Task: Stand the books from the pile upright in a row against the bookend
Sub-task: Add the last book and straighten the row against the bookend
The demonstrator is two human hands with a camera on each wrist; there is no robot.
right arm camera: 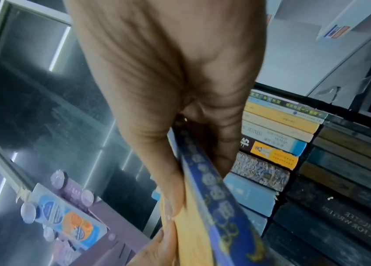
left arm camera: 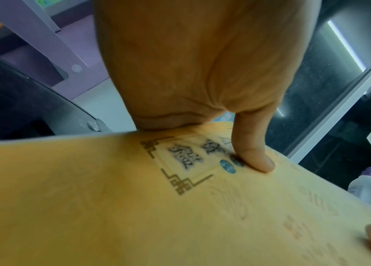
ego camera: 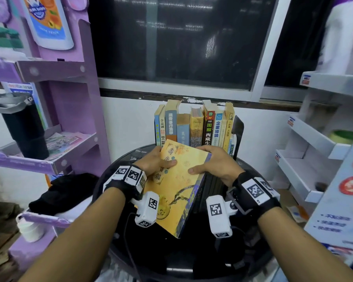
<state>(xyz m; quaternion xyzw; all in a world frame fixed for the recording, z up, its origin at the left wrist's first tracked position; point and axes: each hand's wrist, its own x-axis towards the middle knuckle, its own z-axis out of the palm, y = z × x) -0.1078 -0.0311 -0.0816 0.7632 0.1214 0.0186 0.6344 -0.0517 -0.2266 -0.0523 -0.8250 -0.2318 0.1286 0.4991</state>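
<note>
Standing the yellow book (ego camera: 177, 186) upright is judged to be the step in hand. The book is held tilted above the round black table (ego camera: 114, 176), cover facing up, its blue spine (right arm camera: 216, 196) along the right edge. For a clean placement, the book should be turned so that the spine faces outward like the others, lowered onto its bottom edge, and slid against the open end of the row, at 11 o'clock from the book. Light sideways pressure should be applied so that the row is kept closed toward the bookend.

The left hand (ego camera: 157, 159) is closed narrowly on the book's left edge: the thumb (left arm camera: 254, 153) is pressed flat on the cover, and the fingers are hidden beneath. The right hand (ego camera: 214, 161) is clamped over the spine edge, thumb on the cover, fingers wrapped below.

The row of upright books (ego camera: 194, 127) is seen at 12 o'clock, near the far rim of the table. The black bookend (ego camera: 238, 131) is set against its right end, at 1 o'clock. Dark books lying flat (right arm camera: 339, 216) are seen under the right hand.
</note>
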